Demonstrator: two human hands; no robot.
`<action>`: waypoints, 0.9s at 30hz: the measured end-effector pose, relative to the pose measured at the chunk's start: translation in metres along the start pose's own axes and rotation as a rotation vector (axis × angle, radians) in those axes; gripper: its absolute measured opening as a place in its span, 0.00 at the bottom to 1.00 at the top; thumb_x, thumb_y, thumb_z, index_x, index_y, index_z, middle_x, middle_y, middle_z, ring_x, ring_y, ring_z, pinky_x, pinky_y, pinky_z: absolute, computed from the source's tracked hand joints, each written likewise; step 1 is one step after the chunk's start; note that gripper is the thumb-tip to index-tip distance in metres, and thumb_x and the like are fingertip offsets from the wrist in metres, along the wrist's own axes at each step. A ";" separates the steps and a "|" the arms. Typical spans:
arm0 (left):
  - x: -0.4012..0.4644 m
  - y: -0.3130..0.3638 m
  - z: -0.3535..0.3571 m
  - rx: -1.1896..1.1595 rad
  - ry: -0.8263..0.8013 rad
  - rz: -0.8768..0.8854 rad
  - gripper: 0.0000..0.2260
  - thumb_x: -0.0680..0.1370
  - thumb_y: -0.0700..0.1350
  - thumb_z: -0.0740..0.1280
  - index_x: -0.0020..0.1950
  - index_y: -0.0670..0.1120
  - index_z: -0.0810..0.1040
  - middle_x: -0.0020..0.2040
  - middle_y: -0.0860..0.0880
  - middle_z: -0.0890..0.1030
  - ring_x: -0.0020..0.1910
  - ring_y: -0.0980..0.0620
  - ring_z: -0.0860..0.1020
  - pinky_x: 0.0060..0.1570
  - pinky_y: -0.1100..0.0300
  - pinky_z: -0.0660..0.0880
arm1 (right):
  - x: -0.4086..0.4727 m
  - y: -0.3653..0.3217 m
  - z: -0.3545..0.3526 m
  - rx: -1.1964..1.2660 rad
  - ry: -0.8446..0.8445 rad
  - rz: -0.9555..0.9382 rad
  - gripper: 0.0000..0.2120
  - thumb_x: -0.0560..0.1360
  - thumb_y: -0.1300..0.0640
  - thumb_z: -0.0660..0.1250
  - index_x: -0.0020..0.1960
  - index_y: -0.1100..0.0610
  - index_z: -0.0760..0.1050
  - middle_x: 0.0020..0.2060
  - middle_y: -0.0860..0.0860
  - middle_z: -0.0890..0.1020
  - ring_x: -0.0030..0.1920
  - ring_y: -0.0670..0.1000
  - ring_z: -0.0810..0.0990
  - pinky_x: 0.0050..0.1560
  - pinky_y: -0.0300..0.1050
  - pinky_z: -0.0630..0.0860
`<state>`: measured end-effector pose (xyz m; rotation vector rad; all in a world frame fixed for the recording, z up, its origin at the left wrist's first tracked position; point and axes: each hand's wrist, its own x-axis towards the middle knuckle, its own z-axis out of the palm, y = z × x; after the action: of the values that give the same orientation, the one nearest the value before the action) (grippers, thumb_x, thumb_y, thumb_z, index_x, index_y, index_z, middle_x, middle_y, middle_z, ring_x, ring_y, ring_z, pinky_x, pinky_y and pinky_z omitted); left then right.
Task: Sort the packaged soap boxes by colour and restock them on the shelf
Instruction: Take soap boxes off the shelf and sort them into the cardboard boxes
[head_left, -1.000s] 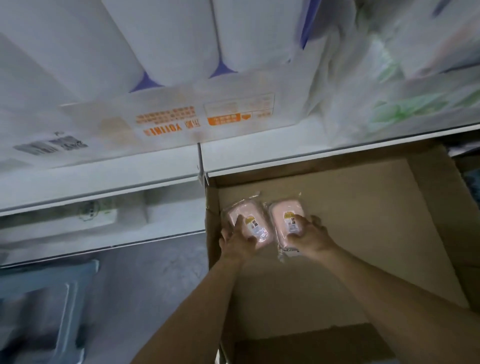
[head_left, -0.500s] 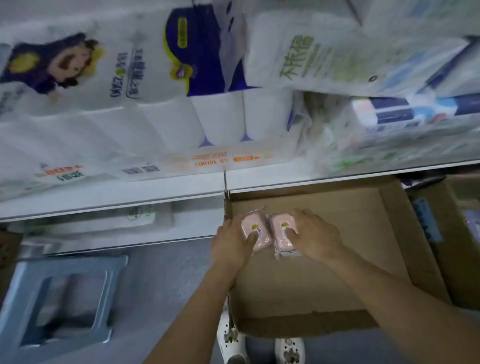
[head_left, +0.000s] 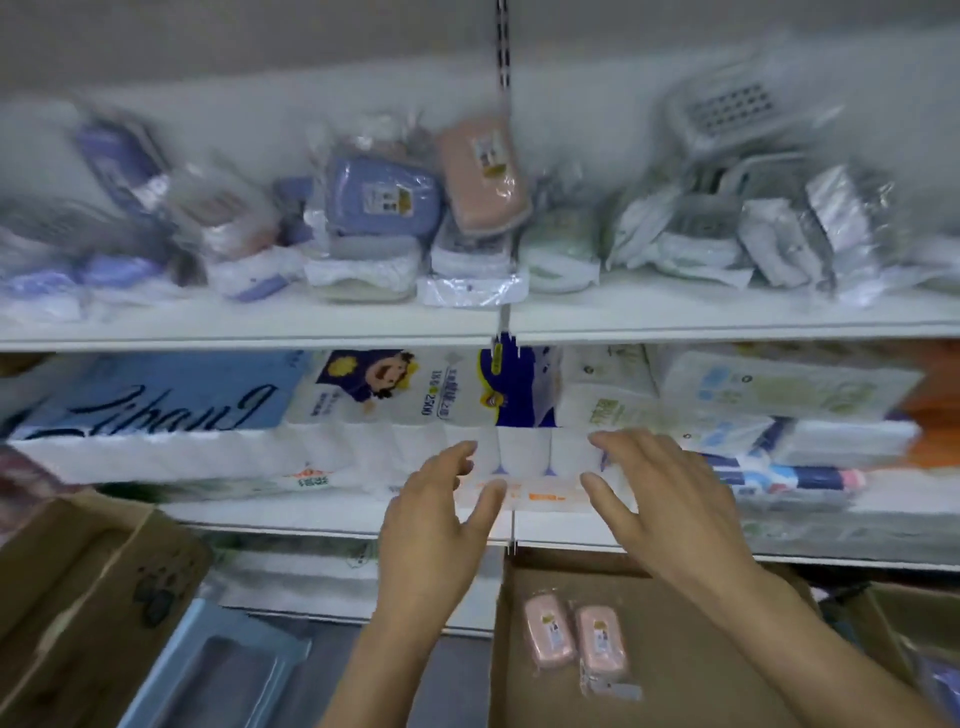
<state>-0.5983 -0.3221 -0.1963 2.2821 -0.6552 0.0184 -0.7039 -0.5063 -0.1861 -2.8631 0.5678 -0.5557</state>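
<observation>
In the cardboard box at five o'clock, two pink soap boxes lie side by side; left hand and right hand are empty, fingers spread; next, likely another pink box from the shelf at twelve.

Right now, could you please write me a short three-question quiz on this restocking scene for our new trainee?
1. True or false: the left hand is gripping a soap box.
2. How many pink soap boxes lie in the cardboard box?
A) one B) two C) four
3. Fill in: on the upper shelf, a pink soap box leans beside a ____ one.

Key
1. False: both it and the right hand are raised with fingers spread, holding nothing.
2. B, side by side.
3. Blue.
</observation>
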 end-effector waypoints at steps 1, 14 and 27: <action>0.004 0.005 -0.013 -0.011 0.042 0.008 0.20 0.77 0.58 0.66 0.69 0.58 0.71 0.59 0.60 0.78 0.57 0.60 0.75 0.58 0.54 0.75 | 0.007 -0.005 -0.013 0.020 0.037 -0.018 0.18 0.75 0.44 0.59 0.59 0.51 0.78 0.49 0.48 0.82 0.48 0.54 0.81 0.43 0.48 0.77; 0.096 0.003 -0.134 0.002 0.128 0.167 0.18 0.78 0.52 0.68 0.68 0.55 0.74 0.60 0.59 0.77 0.60 0.59 0.74 0.60 0.57 0.73 | 0.124 -0.068 -0.072 0.095 0.066 -0.110 0.16 0.79 0.46 0.60 0.65 0.46 0.73 0.62 0.43 0.75 0.61 0.48 0.72 0.52 0.44 0.68; 0.235 -0.107 -0.247 0.081 0.217 0.096 0.16 0.78 0.47 0.69 0.65 0.48 0.77 0.62 0.49 0.78 0.62 0.48 0.75 0.61 0.53 0.73 | 0.271 -0.167 -0.056 -0.050 0.063 -0.184 0.18 0.76 0.50 0.65 0.65 0.51 0.72 0.61 0.51 0.76 0.57 0.55 0.75 0.50 0.48 0.74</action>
<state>-0.3005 -0.1995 -0.0416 2.2815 -0.6586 0.3396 -0.4373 -0.4667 -0.0079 -2.9735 0.3331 -0.6708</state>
